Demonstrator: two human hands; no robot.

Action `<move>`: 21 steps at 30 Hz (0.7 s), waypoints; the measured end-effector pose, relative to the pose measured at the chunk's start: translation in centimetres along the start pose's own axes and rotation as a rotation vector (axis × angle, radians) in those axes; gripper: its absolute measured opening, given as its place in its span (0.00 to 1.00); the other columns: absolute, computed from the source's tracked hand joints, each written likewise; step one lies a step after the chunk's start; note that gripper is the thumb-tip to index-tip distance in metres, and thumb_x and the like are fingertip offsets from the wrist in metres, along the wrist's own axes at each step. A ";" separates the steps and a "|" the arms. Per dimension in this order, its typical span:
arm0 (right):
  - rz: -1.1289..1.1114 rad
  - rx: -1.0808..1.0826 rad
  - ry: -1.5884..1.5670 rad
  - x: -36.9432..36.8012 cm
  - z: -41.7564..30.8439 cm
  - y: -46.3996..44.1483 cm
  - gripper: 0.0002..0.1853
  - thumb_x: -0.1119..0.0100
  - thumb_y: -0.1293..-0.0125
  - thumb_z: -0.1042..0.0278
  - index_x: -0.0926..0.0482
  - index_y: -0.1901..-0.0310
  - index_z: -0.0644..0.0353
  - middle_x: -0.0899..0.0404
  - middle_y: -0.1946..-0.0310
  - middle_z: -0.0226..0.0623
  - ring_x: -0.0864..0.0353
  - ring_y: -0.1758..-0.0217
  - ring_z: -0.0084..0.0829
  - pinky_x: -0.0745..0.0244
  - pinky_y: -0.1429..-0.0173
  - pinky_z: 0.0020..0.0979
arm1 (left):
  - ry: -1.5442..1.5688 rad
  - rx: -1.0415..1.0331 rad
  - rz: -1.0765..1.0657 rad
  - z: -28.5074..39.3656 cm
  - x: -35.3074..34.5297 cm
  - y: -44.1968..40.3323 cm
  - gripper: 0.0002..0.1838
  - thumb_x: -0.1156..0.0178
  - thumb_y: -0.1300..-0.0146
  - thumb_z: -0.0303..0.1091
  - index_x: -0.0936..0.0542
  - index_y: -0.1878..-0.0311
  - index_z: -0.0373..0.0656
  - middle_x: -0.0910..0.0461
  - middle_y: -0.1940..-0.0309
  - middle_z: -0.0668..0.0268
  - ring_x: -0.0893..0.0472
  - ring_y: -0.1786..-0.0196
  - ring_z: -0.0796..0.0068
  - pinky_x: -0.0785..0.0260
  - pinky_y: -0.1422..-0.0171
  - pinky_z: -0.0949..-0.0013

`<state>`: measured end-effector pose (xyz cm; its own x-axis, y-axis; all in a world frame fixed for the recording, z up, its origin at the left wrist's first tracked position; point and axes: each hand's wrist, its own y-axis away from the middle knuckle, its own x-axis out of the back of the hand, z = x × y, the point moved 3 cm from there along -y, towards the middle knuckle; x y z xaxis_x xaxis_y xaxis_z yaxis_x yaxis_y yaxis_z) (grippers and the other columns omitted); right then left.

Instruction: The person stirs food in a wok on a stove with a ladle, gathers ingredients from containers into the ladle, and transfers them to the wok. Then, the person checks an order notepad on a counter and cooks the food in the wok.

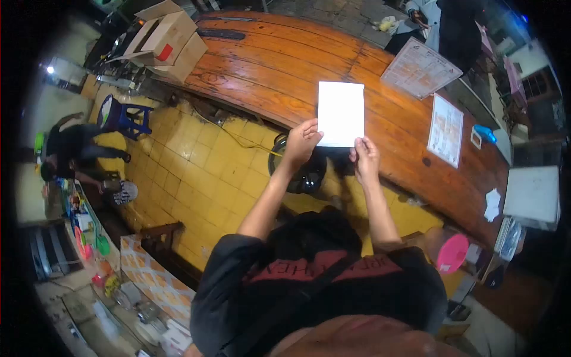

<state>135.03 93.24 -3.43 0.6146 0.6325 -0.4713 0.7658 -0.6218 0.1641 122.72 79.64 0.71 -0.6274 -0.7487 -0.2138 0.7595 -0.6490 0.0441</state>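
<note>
A blank white pad or sheet of paper [341,113] is held up in front of the wooden counter [267,65]. My left hand [302,143] pinches its lower left corner, thumb on the front. The lower right corner is gripped by my right hand [365,159], thumb and fingers pressed together. The paper's face points toward me, and its back is hidden. To its right, a printed menu sheet [446,130] lies on the counter, and a larger framed menu [420,68] is behind it.
Cardboard boxes [169,44] stand at the counter's left end. A blue stool [132,119] and another person [77,143] are on the left, above yellow tiles. A second person [446,30] is beyond the counter. A pink round object [452,253] sits at lower right.
</note>
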 end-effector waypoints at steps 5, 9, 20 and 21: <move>0.030 0.056 -0.013 -6.4 2.0 2.3 0.06 0.43 0.36 0.69 0.28 0.62 0.60 0.30 0.73 0.25 0.33 0.76 0.16 0.40 0.77 0.17 | 0.015 -0.019 -0.063 2.8 6.0 2.9 0.20 0.45 0.40 0.24 0.31 0.44 0.32 0.22 0.59 0.64 0.25 0.59 0.82 0.33 0.58 0.80; 0.083 0.065 0.004 -10.4 4.2 3.5 0.05 0.45 0.35 0.69 0.29 0.61 0.59 0.30 0.72 0.25 0.33 0.76 0.16 0.39 0.76 0.17 | -0.062 -0.053 -0.080 3.1 12.2 5.6 0.20 0.45 0.40 0.22 0.31 0.44 0.32 0.22 0.57 0.61 0.24 0.54 0.77 0.32 0.49 0.75; 0.133 0.037 -0.014 -18.9 10.3 -2.1 0.06 0.45 0.34 0.66 0.29 0.60 0.56 0.30 0.72 0.23 0.34 0.77 0.16 0.39 0.76 0.18 | -0.090 0.193 0.287 2.5 30.6 13.0 0.19 0.43 0.37 0.34 0.29 0.44 0.39 0.21 0.54 0.63 0.24 0.58 0.78 0.32 0.56 0.76; 0.134 0.034 -0.019 -19.4 11.2 -2.8 0.06 0.45 0.34 0.66 0.29 0.60 0.56 0.30 0.72 0.23 0.34 0.77 0.16 0.39 0.76 0.18 | -0.096 0.196 0.288 2.6 31.9 13.0 0.19 0.43 0.37 0.34 0.29 0.44 0.39 0.21 0.54 0.63 0.24 0.58 0.78 0.32 0.56 0.76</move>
<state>118.81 77.49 -4.45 0.7071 0.5339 -0.4636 0.6699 -0.7156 0.1977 112.11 47.00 -3.04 -0.4128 -0.9078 -0.0736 0.8660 -0.4162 0.2773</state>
